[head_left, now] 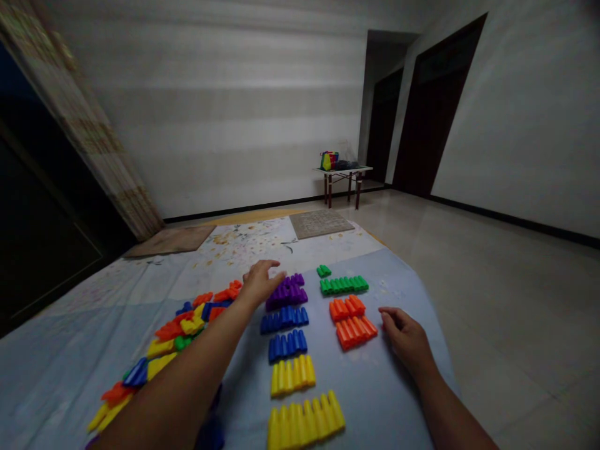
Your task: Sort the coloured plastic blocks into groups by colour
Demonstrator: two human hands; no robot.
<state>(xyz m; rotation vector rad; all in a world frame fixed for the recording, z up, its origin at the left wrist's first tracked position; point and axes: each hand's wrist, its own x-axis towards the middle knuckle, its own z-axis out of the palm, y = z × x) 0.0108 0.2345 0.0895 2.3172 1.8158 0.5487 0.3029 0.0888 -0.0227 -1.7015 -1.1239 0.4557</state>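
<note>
My left hand [263, 279] reaches over the cloth beside the purple pieces [288, 291], its thumb and fingers apart with nothing seen between them. Below the purple ones lie two rows of blue pieces [287, 345] and two rows of yellow pieces [304, 420]. My right hand [404, 334] rests at the right, fingers curled, close to the orange pieces [356, 331]; whether anything is inside the curl is hidden. Green pieces [344, 285] form a row behind the orange ones, with a small green group [323, 270] farther back. My left forearm partly covers a mixed pile [164, 348].
A flowered cloth [244, 244] covers the table, with a grey mat [321, 224] and a brown mat [171, 240] at its far side. Beyond stands a small table [342, 170] bearing a colourful bag [329, 160]. A curtain [94, 119] hangs at the left.
</note>
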